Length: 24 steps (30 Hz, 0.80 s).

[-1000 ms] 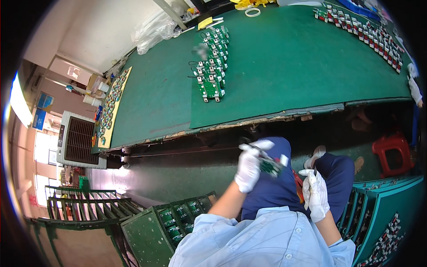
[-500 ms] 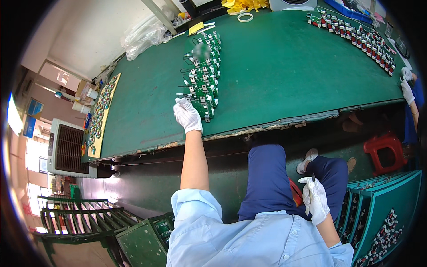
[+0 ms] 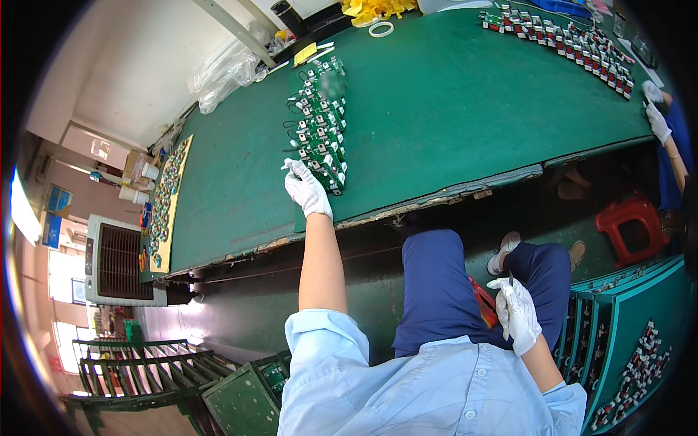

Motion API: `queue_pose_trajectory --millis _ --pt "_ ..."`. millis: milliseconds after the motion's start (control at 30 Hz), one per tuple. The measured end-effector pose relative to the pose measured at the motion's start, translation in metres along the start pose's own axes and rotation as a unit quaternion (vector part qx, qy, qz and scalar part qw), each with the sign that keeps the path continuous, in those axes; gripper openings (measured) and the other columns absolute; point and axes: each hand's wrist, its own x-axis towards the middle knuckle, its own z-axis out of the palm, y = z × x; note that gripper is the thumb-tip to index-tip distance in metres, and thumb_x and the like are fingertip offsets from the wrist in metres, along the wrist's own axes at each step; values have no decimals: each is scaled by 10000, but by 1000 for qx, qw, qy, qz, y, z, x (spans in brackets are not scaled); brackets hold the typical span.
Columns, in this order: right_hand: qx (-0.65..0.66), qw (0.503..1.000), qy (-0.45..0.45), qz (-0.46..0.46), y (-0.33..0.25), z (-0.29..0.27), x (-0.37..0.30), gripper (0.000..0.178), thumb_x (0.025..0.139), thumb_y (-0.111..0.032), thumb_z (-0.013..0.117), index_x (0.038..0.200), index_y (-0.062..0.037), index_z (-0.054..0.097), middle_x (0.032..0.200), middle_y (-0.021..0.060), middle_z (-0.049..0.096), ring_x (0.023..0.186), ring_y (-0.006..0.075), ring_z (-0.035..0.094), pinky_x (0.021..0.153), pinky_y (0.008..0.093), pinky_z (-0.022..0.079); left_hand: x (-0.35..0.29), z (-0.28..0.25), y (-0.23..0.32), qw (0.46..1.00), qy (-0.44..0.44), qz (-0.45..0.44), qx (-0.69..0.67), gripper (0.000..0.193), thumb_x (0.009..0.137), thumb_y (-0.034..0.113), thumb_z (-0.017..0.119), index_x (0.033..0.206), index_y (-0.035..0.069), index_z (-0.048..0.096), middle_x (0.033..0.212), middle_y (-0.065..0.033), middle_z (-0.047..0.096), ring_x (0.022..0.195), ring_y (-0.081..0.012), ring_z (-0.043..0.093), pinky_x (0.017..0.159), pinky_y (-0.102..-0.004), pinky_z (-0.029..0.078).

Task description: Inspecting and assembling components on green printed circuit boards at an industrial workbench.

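A row of green circuit boards [image 3: 320, 134], set with white connectors, metal-tabbed parts and black wires, lies on the green table. At its near end my left hand [image 3: 308, 192], in a white glove, has its fingers closed at the left edge of the nearest circuit board [image 3: 331, 174]. The fingertips partly hide what they pinch. Low over my thigh, my right hand [image 3: 518, 316], also gloved, is closed around a small dark pointed tool [image 3: 511, 277]. Only that tool's tip shows above the fingers, so its kind is unclear.
Red-and-white components [image 3: 574, 51] stand in rows at the far right, near a co-worker's gloved hands [image 3: 656, 120]. A yellowish board with small parts [image 3: 169, 203] lies left. Teal racks [image 3: 632, 320] and a red stool [image 3: 632, 229] stand right. The table's front edge [image 3: 436, 200] is chipped.
The view has shifted slightly, moving the table contents left in the picture. My left hand stays at the nearest board, which now looks more slanted. My right hand keeps its hold over my thigh.
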Motion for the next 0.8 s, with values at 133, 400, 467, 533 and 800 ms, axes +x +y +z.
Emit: queue_pose_trajectory --millis 133,400,467,533,800 --pt "36 999 14 -2 -2 -7 -5 312 882 -313 433 898 -27 556 525 -35 389 367 34 306 332 178 224 8 -7 2 944 77 248 205 452 864 410 403 876 -16 555 893 -202 538 896 -342 506 781 -416 406" --pt "62 997 46 14 6 -24 -9 311 883 -311 425 903 -23 542 521 -38 390 356 34 311 322 170 238 5 -10 15 990 10 83 118 528 847 470 438 873 -51 516 897 -206 541 817 -297 529 733 -360 417" --pt "44 998 39 15 3 -26 -10 311 888 -312 414 903 -29 543 520 -39 388 359 34 310 326 170 235 2 -7 20 994 9 21 105 528 842 479 439 887 -43 502 922 -211 514 848 -308 505 757 -378 399" --pt "38 998 41 13 5 -32 -13 306 890 -310 409 900 -35 543 518 -40 387 361 35 310 327 172 232 -3 -4 20 995 2 -42 90 529 836 489 439 901 -34 487 948 -215 487 880 -319 481 782 -396 381" --pt "38 991 128 24 2 -43 -23 213 852 -271 461 885 -100 583 568 -18 423 461 56 366 415 208 299 -30 -2 61 997 -44 -57 19 630 860 516 371 579 -35 488 559 -97 472 561 -185 353 507 -381 355"
